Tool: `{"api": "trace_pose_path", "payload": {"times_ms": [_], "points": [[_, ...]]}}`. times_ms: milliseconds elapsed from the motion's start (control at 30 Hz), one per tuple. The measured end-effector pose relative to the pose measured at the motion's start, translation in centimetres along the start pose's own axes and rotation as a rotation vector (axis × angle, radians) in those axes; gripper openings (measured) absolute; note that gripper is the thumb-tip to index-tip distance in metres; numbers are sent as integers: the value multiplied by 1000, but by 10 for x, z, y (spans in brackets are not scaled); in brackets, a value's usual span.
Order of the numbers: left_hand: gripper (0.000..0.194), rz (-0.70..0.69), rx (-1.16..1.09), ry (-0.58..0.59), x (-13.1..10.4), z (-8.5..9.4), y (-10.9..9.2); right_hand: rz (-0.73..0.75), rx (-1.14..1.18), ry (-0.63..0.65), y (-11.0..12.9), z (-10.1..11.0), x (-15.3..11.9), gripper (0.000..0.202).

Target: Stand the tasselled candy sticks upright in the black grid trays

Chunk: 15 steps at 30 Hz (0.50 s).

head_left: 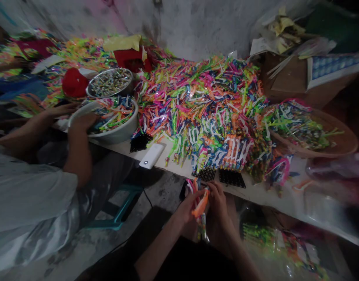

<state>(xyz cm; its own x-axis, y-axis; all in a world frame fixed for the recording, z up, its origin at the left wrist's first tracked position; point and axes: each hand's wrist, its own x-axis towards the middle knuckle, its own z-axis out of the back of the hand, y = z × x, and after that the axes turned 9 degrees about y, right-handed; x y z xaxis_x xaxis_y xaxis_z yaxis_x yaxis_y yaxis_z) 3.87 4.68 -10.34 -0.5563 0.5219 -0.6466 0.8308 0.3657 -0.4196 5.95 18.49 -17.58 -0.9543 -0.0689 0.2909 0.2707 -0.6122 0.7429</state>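
Close to my lap, in front of the table edge, my left hand (191, 203) is closed around a small bundle of colourful plastic strips (200, 207). Orange, pink and white pieces show in it, and its lower ends hang down between my wrists. My right hand (218, 198) touches the top of the same bundle with bent fingers, partly hidden and blurred. Just beyond my hands lie two black perforated pads (232, 178) at the table edge. Rows of similar strips in clear wrapping (223, 154) lie behind the pads.
A large heap of bright strips (197, 89) covers the table (258, 197). A white power bank (151, 155) lies left of the rows. A co-worker's hand (85, 120) reaches into a white basin (135, 117). A metal bowl (129, 88), brown basin (351, 136) and teal stool (118, 222) stand around.
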Motion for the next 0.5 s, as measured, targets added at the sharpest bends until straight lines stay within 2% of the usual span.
{"api": "trace_pose_path", "payload": {"times_ms": [100,200,333,433,500], "points": [[16,-64,-32,-35,-4,-7,0,18,-103,-57,6,1,8,32],[21,-149,-58,-64,-6,-10,-3,6,-99,-61,9,0,18,29],[32,-233,-3,-79,-7,-5,-6,-134,-57,-99,3,-7,37,26],[35,-276,20,-116,-9,4,-8,-283,-40,-159,-1,-12,54,34],[36,-292,10,-158,-10,12,-10,-332,-27,-148,0,-16,61,39]]}}
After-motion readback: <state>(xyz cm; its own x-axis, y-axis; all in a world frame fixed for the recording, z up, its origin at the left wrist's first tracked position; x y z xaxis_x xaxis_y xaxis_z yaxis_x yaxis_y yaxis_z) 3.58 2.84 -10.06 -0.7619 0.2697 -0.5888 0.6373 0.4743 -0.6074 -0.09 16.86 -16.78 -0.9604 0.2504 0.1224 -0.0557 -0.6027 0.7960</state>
